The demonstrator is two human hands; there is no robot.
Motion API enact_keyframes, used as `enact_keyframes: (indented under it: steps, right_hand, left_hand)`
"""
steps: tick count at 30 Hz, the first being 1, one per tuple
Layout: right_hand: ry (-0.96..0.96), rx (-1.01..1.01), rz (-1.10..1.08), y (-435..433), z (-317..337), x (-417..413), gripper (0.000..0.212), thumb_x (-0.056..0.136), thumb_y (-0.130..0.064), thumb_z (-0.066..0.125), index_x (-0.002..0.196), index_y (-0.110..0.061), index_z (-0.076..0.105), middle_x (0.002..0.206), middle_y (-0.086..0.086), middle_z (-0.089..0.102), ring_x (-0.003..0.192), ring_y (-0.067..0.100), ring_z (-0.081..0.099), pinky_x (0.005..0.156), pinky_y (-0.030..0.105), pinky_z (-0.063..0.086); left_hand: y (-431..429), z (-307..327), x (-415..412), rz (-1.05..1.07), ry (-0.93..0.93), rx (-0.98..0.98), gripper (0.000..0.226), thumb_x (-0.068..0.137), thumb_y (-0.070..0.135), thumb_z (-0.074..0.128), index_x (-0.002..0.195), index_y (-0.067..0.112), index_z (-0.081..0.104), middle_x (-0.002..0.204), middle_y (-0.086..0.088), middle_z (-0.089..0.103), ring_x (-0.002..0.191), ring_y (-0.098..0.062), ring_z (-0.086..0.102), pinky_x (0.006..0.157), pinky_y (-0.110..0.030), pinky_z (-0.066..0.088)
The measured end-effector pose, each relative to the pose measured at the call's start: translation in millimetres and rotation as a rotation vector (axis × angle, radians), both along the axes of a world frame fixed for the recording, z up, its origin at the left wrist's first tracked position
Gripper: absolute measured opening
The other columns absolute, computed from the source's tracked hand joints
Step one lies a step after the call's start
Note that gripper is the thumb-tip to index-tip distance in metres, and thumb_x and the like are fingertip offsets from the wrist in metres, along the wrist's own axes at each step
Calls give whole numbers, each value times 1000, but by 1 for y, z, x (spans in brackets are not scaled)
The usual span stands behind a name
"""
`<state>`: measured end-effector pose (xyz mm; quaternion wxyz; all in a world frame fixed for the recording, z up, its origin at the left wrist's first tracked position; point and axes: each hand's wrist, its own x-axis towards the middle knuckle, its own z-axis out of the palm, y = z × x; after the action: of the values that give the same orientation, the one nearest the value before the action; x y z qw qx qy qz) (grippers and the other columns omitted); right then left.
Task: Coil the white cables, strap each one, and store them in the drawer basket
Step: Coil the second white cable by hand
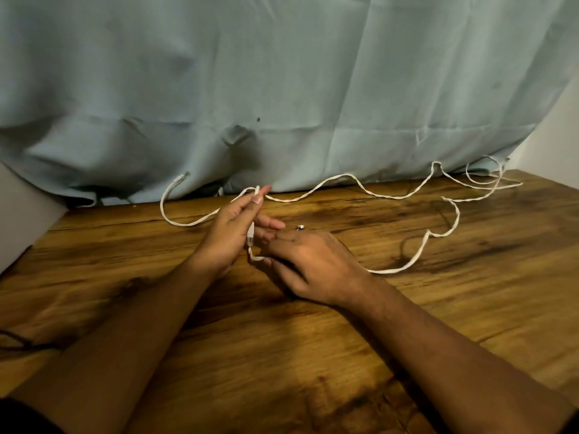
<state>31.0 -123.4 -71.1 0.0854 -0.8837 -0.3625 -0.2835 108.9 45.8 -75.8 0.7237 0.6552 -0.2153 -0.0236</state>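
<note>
While the white cable [346,175] sprawls in loose waves across the wooden table [407,324], its plug end stands upright in the left hand [228,236], pinched between thumb and fingers. The right hand [313,267] pinches the bend just below it. A pale blue cloth [282,73] hangs behind.
</note>
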Motion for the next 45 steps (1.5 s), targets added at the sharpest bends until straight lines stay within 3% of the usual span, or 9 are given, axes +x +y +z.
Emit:
enact_keyframes:
  steps: [5, 10, 13, 16, 28, 32, 36, 41, 45]
  right_hand:
    - [-149, 182, -49, -9, 3, 2, 20, 101, -29, 60, 112, -16, 71, 104, 1, 69, 94, 16, 64, 75, 28, 48]
    - [-164, 450, -167, -30, 0, 17, 19, 101, -30, 63, 111, -17, 73, 96, -3, 66, 80, 9, 58, 68, 31, 50]
    - [-31, 497, -173, -38, -2, 25, 27, 104, -32, 57, 124, -21, 71, 104, -5, 70, 91, 11, 66, 79, 32, 53]
    - [332, 607, -117, -40, -7, 29, 24, 108, -29, 51, 103, -20, 72, 82, -17, 68, 78, -2, 60, 72, 28, 44]
    - [667, 1145, 10, -32, -7, 26, 37, 111, -22, 45, 86, -3, 64, 59, -10, 60, 51, -2, 49, 50, 11, 38]
    - [584, 1059, -111, -32, -12, 30, 41, 111, -27, 47, 84, -2, 66, 58, -12, 53, 52, 1, 42, 51, 20, 36]
    - [313, 494, -373, -37, -14, 29, 31, 108, -40, 39, 106, -22, 64, 86, 0, 72, 80, 25, 67, 71, 42, 52]
    - [258, -150, -609, -18, -8, 16, 71, 100, -23, 47, 162, -12, 14, 123, 15, 67, 103, 39, 68, 79, 44, 49]
    - [147, -259, -425, -5, -5, 8, 28, 102, -29, 47, 125, -17, 59, 112, 8, 69, 98, 36, 70, 73, 41, 50]
  left_hand:
    - [-1, -7, 0, -13, -86, 173, 32, 108, 31, 46, 115, 15, 72, 60, -4, 59, 47, -12, 52, 46, -24, 44]
    - [-14, -2, -9, -196, 72, 148, 43, 107, 35, 42, 88, 13, 74, 42, -5, 37, 32, -15, 36, 73, -37, 60]
    - [-20, 4, -15, -331, 206, 41, 52, 107, 39, 36, 83, 4, 66, 40, 2, 27, 30, -11, 28, 52, -30, 45]
    - [-15, 8, -18, -451, 340, -40, 41, 105, 39, 37, 88, 9, 58, 45, 7, 27, 34, -6, 24, 46, -26, 27]
    - [-16, 10, -22, -533, 396, -201, 30, 106, 26, 39, 89, 11, 58, 51, 5, 36, 40, -9, 35, 88, -39, 51]
    - [-13, 13, -23, -609, 424, -256, 29, 109, 25, 36, 97, 9, 58, 46, 9, 33, 34, -3, 28, 83, -34, 56]
    - [-13, 20, -25, -520, 454, -365, 27, 106, 28, 39, 93, 13, 57, 46, 8, 34, 32, -3, 30, 65, -27, 56]
    - [-4, 33, -16, -269, 479, -593, 37, 106, 32, 40, 76, 17, 57, 85, -6, 76, 68, -16, 74, 48, -18, 52]
    - [7, 31, -4, -245, 454, -674, 38, 108, 34, 37, 80, 14, 54, 130, -22, 67, 113, -32, 71, 68, -26, 62]
